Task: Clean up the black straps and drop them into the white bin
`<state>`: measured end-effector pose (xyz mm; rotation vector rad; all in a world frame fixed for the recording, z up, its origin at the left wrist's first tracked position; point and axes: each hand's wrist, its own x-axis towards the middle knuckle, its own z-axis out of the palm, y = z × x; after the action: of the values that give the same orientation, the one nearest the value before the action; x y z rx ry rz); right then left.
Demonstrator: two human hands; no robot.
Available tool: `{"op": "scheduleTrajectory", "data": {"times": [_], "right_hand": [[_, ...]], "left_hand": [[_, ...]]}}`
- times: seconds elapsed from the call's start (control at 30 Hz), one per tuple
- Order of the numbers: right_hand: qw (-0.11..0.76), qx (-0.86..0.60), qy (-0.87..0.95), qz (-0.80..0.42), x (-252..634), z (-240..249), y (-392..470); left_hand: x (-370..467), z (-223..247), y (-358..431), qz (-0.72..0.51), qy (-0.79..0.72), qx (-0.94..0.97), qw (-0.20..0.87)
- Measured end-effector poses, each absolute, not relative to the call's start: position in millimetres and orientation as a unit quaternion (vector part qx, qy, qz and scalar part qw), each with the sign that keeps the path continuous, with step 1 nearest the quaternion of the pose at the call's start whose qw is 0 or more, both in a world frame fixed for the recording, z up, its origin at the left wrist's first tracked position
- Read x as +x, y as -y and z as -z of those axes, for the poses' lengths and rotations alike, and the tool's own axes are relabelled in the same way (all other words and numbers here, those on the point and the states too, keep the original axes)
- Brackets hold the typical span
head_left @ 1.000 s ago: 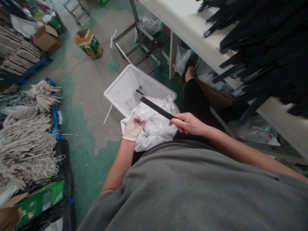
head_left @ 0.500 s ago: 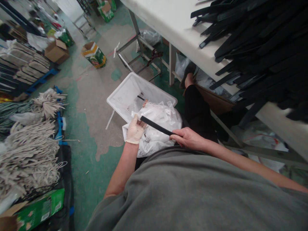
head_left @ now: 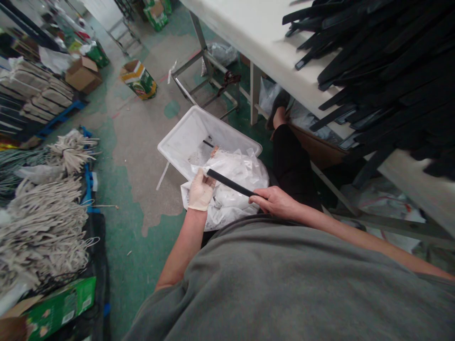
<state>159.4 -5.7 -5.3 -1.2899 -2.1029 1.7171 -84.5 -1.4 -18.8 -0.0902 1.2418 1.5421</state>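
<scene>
My right hand is closed around the near end of a flat black strip. The strip slants up to the left, and its far end lies close to the fingertips of my left hand. A pale thin glove covers that hand. Its thumb and fingers pinch a small whitish scrap; whether it is plastic or cloth I cannot tell. Below both hands, crumpled white plastic bags fill the near part of a white plastic bin. Another short black piece shows inside the bin.
A large heap of black strips covers the right of a white table. On the left lie bundles of beige cords and a green box. An open carton stands on the floor beyond the bin, near a metal frame.
Both hands stay almost in place. The whitish scrap at my left fingertips has shifted slightly left, and the black strip has moved a little.
</scene>
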Motion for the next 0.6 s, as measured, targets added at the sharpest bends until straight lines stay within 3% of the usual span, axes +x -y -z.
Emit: {"op": "scheduleTrajectory", "data": {"times": [0.6], "right_hand": [[0.072,-0.427,0.703,-0.564,154.3,7.5,7.7]], "left_hand": [[-84.2,31.3,0.9,-0.658,-0.543,0.017,0.521]]}}
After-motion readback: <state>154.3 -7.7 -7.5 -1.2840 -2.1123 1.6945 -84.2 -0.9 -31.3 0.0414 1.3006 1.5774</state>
